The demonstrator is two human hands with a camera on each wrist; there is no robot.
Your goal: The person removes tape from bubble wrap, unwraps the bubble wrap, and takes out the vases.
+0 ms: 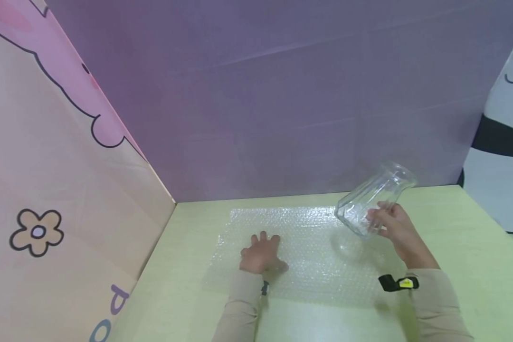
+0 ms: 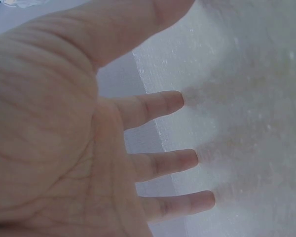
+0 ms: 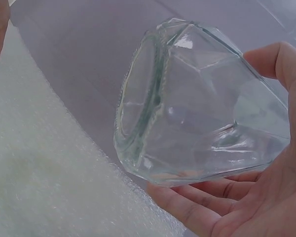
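Note:
A clear glass vase (image 1: 367,202) with faceted sides and a flared rim is tilted above the right part of the bubble wrap (image 1: 312,256). My right hand (image 1: 395,228) grips it around the side, its base towards the left and its mouth up to the right. In the right wrist view the thick base of the vase (image 3: 197,108) shows between thumb and fingers. My left hand (image 1: 261,254) has its fingers spread over the left part of the wrap sheet. In the left wrist view the straight fingertips (image 2: 187,155) are right at the bubble wrap (image 2: 246,128).
The sheet lies flat on a pale yellow-green table (image 1: 171,266). A purple backdrop (image 1: 282,104) rises behind the table's far edge. Printed cartoon panels stand at the left (image 1: 81,190) and right (image 1: 496,190).

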